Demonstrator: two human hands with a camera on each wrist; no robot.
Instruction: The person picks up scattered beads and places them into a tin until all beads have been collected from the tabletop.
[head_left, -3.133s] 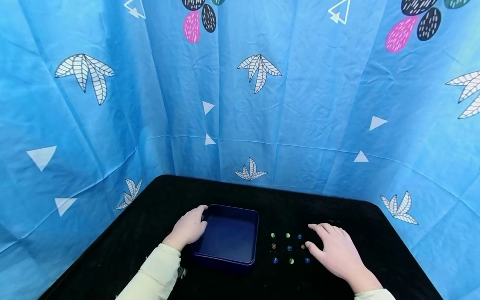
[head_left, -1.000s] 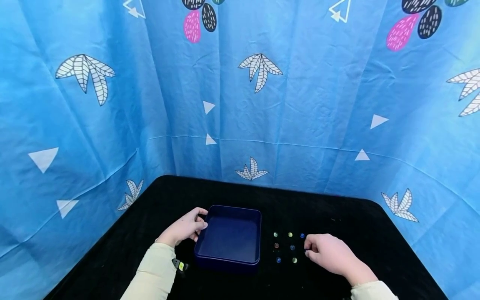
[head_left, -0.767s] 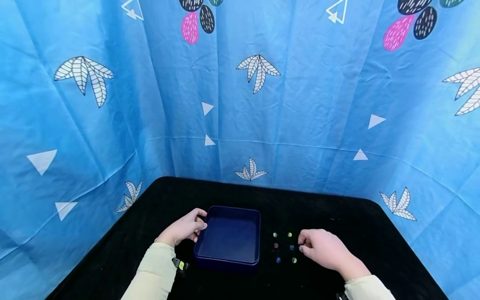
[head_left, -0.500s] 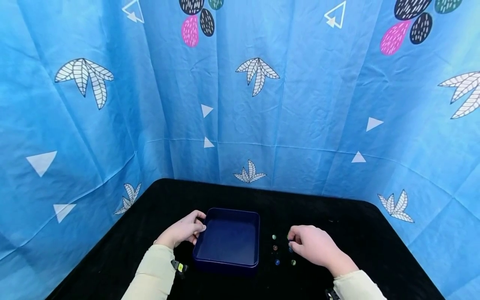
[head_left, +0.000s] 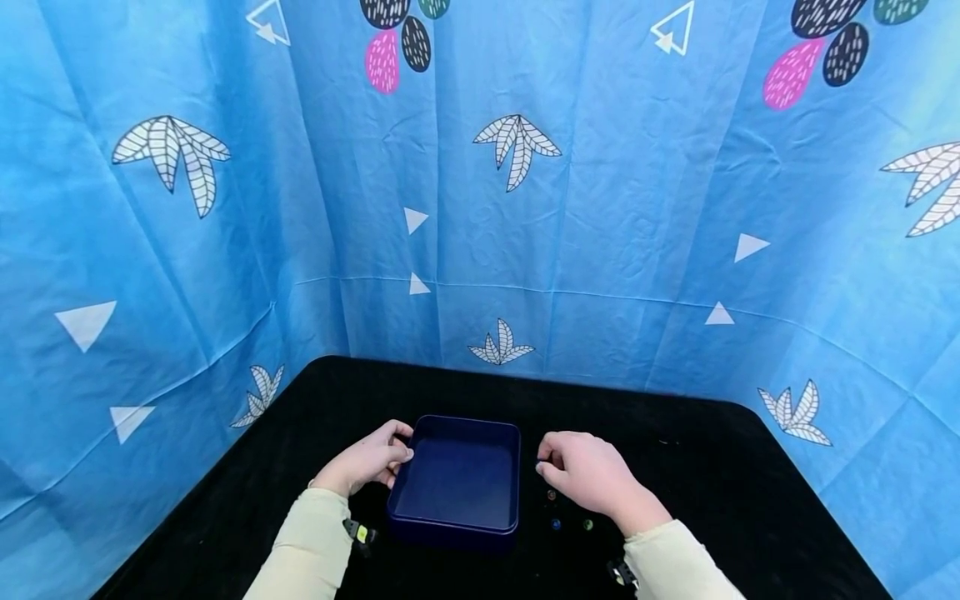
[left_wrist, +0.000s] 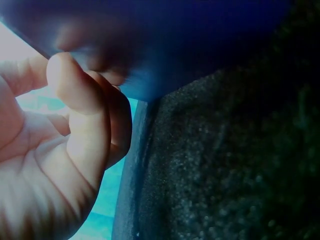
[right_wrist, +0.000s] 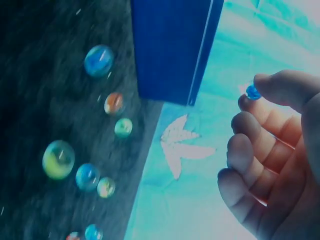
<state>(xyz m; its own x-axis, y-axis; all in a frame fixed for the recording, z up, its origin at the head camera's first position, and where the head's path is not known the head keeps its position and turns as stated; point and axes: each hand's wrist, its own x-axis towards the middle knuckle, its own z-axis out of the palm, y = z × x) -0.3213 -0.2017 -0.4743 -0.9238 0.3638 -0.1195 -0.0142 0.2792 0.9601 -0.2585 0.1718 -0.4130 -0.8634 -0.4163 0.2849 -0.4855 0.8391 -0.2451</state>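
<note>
My right hand (head_left: 588, 471) pinches a small blue glass marble (right_wrist: 253, 92) between thumb and index finger, its other fingers bent beneath. It is just right of a square dark-blue open box (head_left: 453, 527), with the marble level with the box's upper half in the head view. On the box's left side, my left hand (head_left: 367, 458) grips the wall, thumb at the rim and curled fingers against the outside, as the left wrist view (left_wrist: 75, 145) shows. An orange marble (head_left: 551, 494), a blue marble (head_left: 556, 524) and a green marble (head_left: 588, 525) lie below my right hand, which hides others.
Several marbles, among them a yellow-green marble (right_wrist: 58, 160) and a red marble (right_wrist: 73, 236), rest on the black cloth in the right wrist view. The black table (head_left: 712, 467) ends at a blue patterned curtain (head_left: 510, 242) behind and on both sides.
My right hand, spread beside the rightmost marbles at first, now pinches one and has moved left toward the box. My left fingers have curled more at the box wall. The box has hardly moved.
</note>
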